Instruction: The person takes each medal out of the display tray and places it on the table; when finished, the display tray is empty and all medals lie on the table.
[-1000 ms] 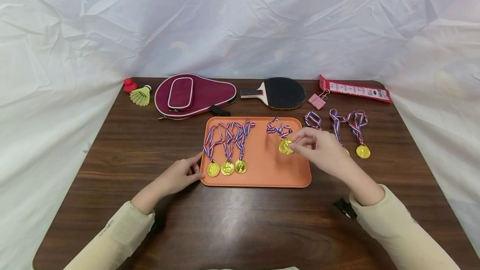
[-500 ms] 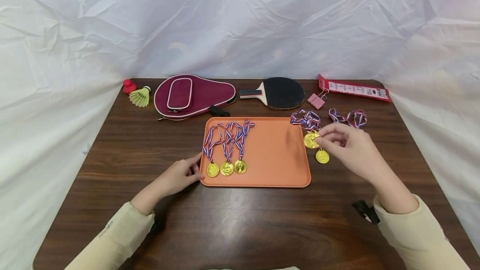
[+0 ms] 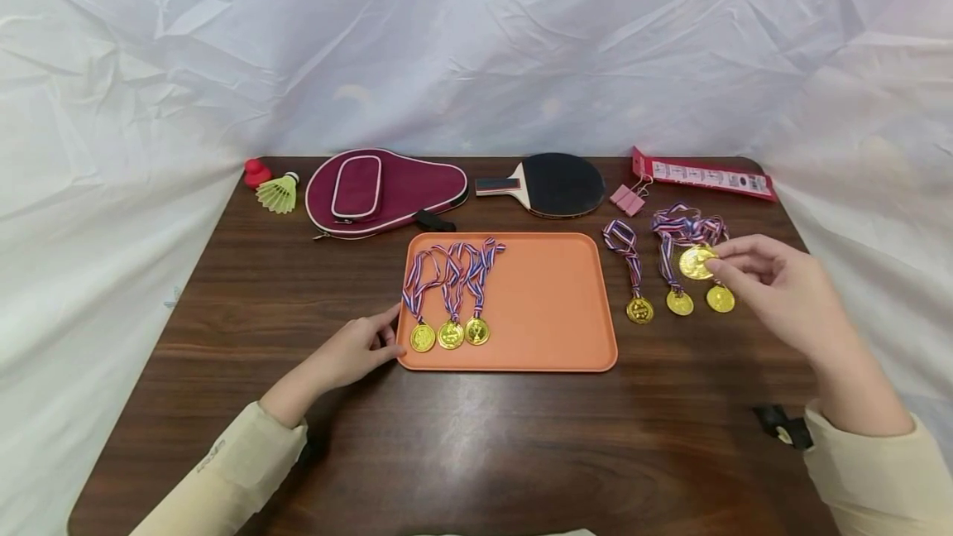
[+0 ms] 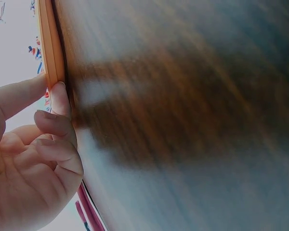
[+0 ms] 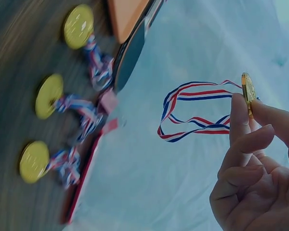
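My right hand (image 3: 782, 288) pinches a gold medal (image 3: 696, 262) by its edge between thumb and fingers, raised over the right side of the table. In the right wrist view its striped ribbon (image 5: 197, 91) hangs out in a loop. Below it in the head view, three more medals lie on the wood: a left one (image 3: 639, 310), a middle one (image 3: 680, 301) and a right one (image 3: 720, 299). At the orange tray's (image 3: 543, 329) left rim, my left hand (image 3: 357, 350) pinches the edge with thumb and finger. Three medals (image 3: 451, 334) lie side by side in the tray's left half.
Along the back of the table lie a red toy (image 3: 256, 173), a yellow shuttlecock (image 3: 279, 193), a maroon paddle case (image 3: 387, 189), a table tennis paddle (image 3: 562, 185), a pink binder clip (image 3: 629, 199) and a red strip package (image 3: 707, 179). White cloth hangs behind.
My right hand has carried the pinched medal rightward from above the tray to above the medals on the table. The left hand has stayed at the tray's rim.
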Motion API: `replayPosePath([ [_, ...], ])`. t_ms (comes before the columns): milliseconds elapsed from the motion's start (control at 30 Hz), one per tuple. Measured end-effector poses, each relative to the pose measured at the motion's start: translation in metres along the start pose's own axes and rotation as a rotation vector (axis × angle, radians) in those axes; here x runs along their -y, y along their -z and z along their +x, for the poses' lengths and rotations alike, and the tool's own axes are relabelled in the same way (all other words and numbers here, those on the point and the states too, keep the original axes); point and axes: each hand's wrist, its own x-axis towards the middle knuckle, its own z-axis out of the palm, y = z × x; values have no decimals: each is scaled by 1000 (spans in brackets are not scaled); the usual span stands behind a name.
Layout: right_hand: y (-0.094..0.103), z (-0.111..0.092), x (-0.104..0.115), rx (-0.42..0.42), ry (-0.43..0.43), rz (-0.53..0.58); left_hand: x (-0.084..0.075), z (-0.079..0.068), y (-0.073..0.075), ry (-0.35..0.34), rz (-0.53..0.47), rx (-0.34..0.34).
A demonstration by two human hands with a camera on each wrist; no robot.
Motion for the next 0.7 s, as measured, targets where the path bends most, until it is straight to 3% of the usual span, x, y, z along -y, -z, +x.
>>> replayPosePath([
  [400,29,7,-51,-2,-150,-63,-2,-1,1,-10,-5,-2],
  [700,35,21,-83,-19,-269,-32,-2,-1,1,-17,4,-11],
])
